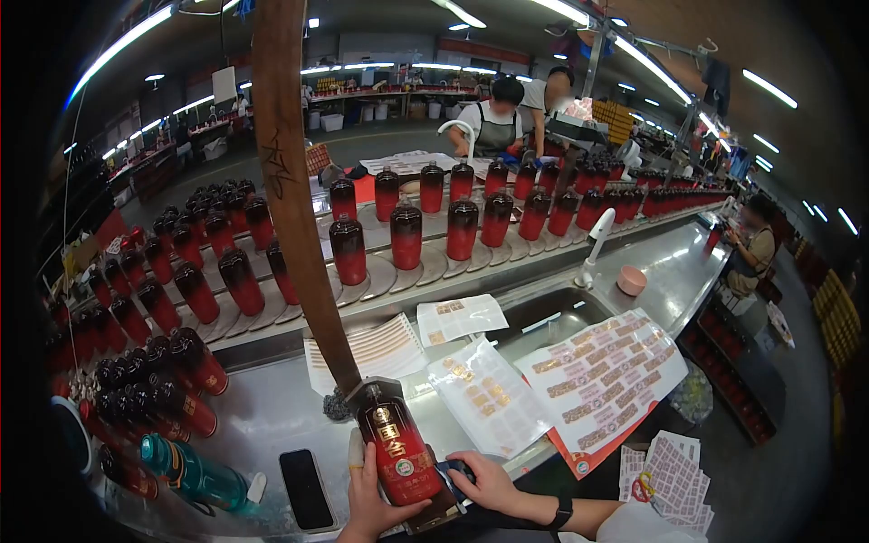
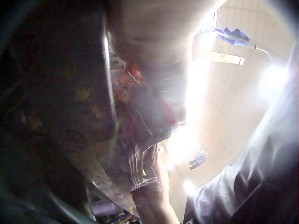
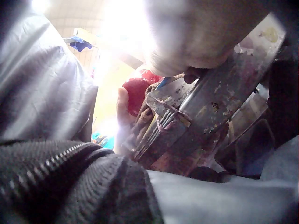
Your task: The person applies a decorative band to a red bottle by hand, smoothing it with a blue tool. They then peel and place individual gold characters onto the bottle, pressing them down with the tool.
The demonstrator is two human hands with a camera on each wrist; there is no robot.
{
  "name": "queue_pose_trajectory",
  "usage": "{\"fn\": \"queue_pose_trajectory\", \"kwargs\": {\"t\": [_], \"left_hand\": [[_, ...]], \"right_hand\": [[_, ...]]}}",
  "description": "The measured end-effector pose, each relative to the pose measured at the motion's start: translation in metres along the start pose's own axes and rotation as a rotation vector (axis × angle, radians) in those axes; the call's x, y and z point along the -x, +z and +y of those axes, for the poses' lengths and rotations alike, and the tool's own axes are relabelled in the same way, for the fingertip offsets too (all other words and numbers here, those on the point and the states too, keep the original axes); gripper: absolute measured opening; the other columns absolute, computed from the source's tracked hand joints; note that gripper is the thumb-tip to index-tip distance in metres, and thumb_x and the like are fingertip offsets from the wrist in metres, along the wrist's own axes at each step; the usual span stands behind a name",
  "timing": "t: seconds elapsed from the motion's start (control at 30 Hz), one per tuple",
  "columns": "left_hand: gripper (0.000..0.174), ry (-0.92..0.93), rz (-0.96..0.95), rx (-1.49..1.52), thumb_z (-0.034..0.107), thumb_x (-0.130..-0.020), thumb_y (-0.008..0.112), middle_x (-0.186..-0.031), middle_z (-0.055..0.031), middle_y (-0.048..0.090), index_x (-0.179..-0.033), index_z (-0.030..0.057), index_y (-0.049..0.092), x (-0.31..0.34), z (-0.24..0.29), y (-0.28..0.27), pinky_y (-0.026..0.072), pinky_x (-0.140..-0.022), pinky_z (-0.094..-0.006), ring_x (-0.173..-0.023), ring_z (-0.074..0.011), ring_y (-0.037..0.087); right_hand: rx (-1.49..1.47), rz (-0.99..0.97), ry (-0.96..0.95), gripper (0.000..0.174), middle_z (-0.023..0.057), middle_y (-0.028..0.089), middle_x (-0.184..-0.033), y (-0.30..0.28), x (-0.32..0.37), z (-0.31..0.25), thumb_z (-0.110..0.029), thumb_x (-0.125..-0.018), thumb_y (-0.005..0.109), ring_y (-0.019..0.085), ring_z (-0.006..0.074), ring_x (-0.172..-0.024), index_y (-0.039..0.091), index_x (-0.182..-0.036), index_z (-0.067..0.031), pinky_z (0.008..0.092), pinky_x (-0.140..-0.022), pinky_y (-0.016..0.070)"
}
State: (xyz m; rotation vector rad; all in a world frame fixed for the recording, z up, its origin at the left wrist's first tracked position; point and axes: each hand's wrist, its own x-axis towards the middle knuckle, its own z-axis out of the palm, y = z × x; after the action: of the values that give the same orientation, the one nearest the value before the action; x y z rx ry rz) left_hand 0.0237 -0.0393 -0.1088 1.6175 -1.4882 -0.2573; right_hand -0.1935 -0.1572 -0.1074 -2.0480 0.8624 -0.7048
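A glass bottle [image 1: 396,443], dark at the top and red below with gold lettering and a round seal, lies tilted at the front edge of the metal counter. My left hand [image 1: 371,504] holds its lower end, the thumb along its side. In the right wrist view the red bottle end [image 3: 136,95] shows beside those fingers. My right hand [image 1: 489,484] grips a small dark piece with a blue edge [image 1: 459,471] against the bottle's right side; its exact kind I cannot tell. Both wrist views are glary, and my right hand [image 3: 194,39] hides most of what it holds.
Sticker sheets [image 1: 602,378] lie right of the bottle, near a sink [image 1: 552,319] with a white tap. A phone [image 1: 308,490] and teal flask [image 1: 195,471] sit left. Bottles line a conveyor [image 1: 380,281] behind. A wooden post [image 1: 294,181] rises before me. People work beyond.
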Motion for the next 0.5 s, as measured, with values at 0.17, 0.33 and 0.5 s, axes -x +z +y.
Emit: {"fn": "queue_pose_trajectory", "kwargs": {"t": [0.17,0.33,0.5], "left_hand": [[0.136,-0.002,0.006,-0.012,0.055,-0.057,0.095,-0.136,-0.0327,0.043,-0.155,-0.0044,0.02,-0.0011,0.0028,-0.0007,0.0456,-0.102,-0.0507,-0.125,-0.0503,0.05],[0.136,0.004,0.012,0.0,0.054,-0.057,0.095,-0.136,-0.033,0.043,-0.155,-0.0044,0.021,-0.0016,0.0026,-0.0005,0.0451,-0.103,-0.0508,-0.125,-0.0503,0.05],[0.135,-0.033,0.0,0.03,0.053,-0.057,0.095,-0.139,-0.0333,0.041,-0.155,-0.0039,0.021,0.0011,-0.0015,0.0008,0.044,-0.105,-0.0506,-0.128,-0.0506,0.049]], "right_hand": [[0.002,-0.012,0.015,0.033,0.0148,0.066,-0.11,-0.0013,-0.0002,-0.0013,-0.027,-0.097,0.065,0.068,0.0332,-0.09,0.061,-0.121,-0.0063,0.0379,-0.075,0.0539],[0.006,-0.001,-0.002,0.033,0.0151,0.066,-0.11,0.0006,-0.0001,0.0023,-0.027,-0.096,0.065,0.068,0.0342,-0.091,0.061,-0.121,-0.006,0.0388,-0.076,0.054],[0.007,0.018,-0.028,0.033,0.0156,0.066,-0.11,0.0017,0.0005,0.0023,-0.027,-0.096,0.065,0.068,0.0348,-0.092,0.061,-0.121,-0.0055,0.0389,-0.077,0.054]]}}
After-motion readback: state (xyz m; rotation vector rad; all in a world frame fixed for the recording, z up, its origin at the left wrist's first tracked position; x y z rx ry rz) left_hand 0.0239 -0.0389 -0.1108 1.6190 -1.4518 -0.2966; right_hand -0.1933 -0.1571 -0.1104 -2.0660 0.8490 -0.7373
